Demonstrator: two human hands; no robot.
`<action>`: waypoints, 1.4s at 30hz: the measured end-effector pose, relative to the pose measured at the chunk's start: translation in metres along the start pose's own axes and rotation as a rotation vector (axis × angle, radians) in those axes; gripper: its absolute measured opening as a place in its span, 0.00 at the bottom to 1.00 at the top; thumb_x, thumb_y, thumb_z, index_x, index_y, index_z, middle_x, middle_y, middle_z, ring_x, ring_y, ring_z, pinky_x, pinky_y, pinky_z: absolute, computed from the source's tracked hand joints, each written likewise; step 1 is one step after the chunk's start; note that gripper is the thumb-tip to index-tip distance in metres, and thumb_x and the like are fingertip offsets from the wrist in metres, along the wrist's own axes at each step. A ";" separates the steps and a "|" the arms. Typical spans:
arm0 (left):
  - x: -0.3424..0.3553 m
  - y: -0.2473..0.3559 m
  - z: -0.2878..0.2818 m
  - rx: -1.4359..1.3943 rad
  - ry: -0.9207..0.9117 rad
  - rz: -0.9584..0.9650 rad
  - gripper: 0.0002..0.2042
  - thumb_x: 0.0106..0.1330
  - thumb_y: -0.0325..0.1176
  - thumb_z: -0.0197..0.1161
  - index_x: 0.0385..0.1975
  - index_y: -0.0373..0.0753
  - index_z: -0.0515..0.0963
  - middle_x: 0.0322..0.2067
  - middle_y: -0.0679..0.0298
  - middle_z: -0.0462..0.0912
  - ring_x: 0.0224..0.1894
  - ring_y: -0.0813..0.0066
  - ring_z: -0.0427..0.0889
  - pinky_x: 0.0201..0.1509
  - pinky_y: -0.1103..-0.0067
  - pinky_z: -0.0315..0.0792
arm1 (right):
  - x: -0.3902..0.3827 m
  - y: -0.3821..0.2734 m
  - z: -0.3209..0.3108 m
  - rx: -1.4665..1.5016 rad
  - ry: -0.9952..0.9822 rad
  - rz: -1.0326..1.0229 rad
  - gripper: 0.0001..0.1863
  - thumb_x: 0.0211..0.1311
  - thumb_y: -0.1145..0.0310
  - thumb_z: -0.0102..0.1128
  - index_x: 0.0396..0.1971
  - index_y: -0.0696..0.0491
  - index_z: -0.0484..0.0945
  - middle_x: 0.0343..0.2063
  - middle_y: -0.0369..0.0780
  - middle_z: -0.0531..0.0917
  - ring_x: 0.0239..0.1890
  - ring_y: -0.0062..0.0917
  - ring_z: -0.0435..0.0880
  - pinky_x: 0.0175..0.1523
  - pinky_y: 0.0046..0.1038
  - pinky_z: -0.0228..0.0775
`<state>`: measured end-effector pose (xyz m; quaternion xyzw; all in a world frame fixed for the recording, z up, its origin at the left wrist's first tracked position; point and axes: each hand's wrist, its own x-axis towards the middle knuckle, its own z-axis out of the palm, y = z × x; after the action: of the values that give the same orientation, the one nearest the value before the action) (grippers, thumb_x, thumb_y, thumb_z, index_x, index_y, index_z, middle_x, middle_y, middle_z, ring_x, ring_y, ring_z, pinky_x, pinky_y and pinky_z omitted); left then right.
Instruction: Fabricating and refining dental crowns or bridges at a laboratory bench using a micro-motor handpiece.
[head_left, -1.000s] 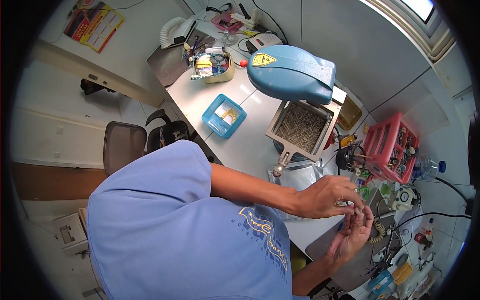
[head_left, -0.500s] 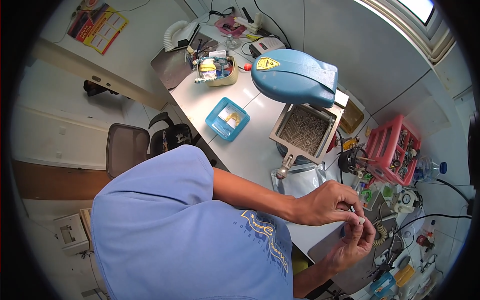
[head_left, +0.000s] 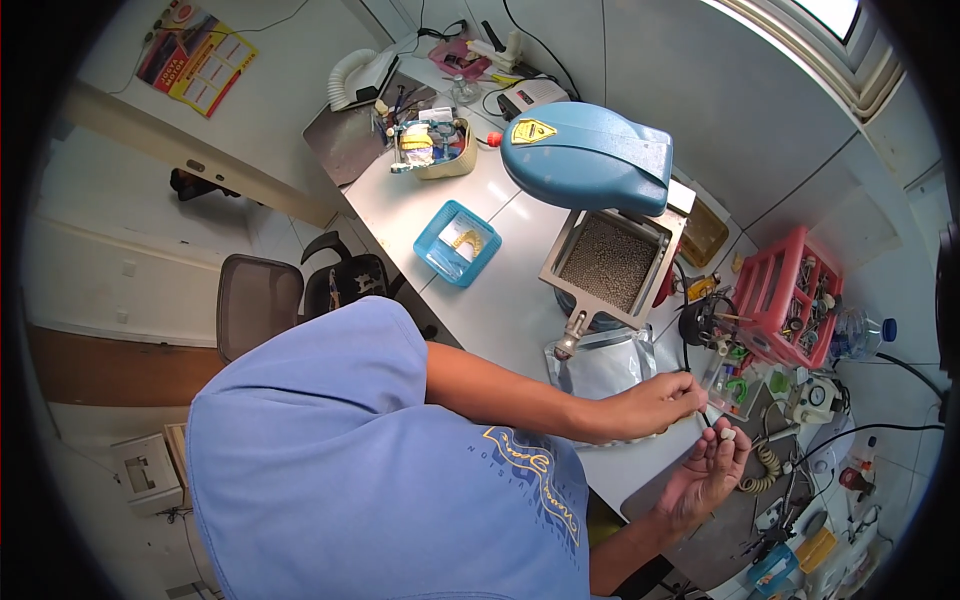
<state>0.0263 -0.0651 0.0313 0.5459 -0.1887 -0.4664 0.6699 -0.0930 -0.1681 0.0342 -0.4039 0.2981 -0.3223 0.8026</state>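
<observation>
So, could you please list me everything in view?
Piece: 1, whitish, in right grip
Table: 1, white, centre
Machine: 1, blue, upper centre
Pan: 1, grey, by machine
Pouch: 1, silver, by pan
Box: 1, blue, on table
Basket: 1, cream, on table
Crate: 1, pink, right
Bottle: 1, clear, beside crate
Calendar: 1, red-yellow, upper left
Chair: at least 1, dark, left
Clutter: uncounted, mixed, top and lower right
Shirt: 1, blue, left
Left grip: 1, bare, near pouch
Right grip: 1, bare, holding piece

Saw a blue basket near the front edge of the surface, a pink crate along the wall-side edge, and a blue-capped bottle beside that crate.
</observation>
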 end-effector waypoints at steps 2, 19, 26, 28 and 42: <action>0.002 -0.010 -0.004 -0.237 -0.030 -0.307 0.15 0.72 0.45 0.50 0.43 0.39 0.72 0.35 0.68 0.71 0.36 0.81 0.70 0.41 0.83 0.66 | 0.003 0.005 -0.010 0.092 -0.052 0.041 0.12 0.65 0.72 0.58 0.45 0.58 0.71 0.40 0.41 0.82 0.36 0.18 0.83 0.39 0.15 0.79; -0.001 -0.008 -0.007 -0.330 -0.119 -0.153 0.15 0.70 0.33 0.55 0.52 0.32 0.71 0.47 0.61 0.80 0.47 0.81 0.77 0.53 0.84 0.71 | 0.004 0.007 -0.020 0.116 0.040 0.088 0.14 0.65 0.73 0.59 0.48 0.57 0.70 0.40 0.41 0.82 0.35 0.17 0.83 0.39 0.14 0.79; -0.005 0.010 -0.006 -0.205 -0.136 -0.118 0.17 0.69 0.32 0.58 0.54 0.29 0.73 0.45 0.58 0.82 0.45 0.81 0.81 0.51 0.84 0.74 | 0.007 0.007 -0.018 0.100 0.115 0.082 0.14 0.64 0.77 0.58 0.48 0.62 0.70 0.40 0.45 0.81 0.35 0.20 0.83 0.42 0.17 0.80; -0.005 0.008 -0.005 -0.224 -0.123 -0.119 0.18 0.70 0.32 0.57 0.56 0.28 0.72 0.45 0.57 0.82 0.44 0.81 0.81 0.51 0.83 0.76 | 0.009 0.008 -0.018 0.107 0.126 0.096 0.15 0.64 0.77 0.57 0.49 0.63 0.69 0.41 0.46 0.81 0.36 0.21 0.83 0.42 0.17 0.80; -0.005 0.006 -0.006 -0.449 -0.133 -0.177 0.15 0.70 0.31 0.56 0.51 0.28 0.72 0.45 0.57 0.82 0.46 0.80 0.81 0.53 0.85 0.77 | 0.009 0.016 -0.029 0.054 0.074 0.105 0.18 0.66 0.76 0.55 0.54 0.62 0.68 0.45 0.45 0.80 0.41 0.21 0.83 0.43 0.15 0.79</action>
<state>0.0306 -0.0583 0.0359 0.3660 -0.0755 -0.5884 0.7170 -0.1048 -0.1807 0.0048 -0.3536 0.3398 -0.3023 0.8174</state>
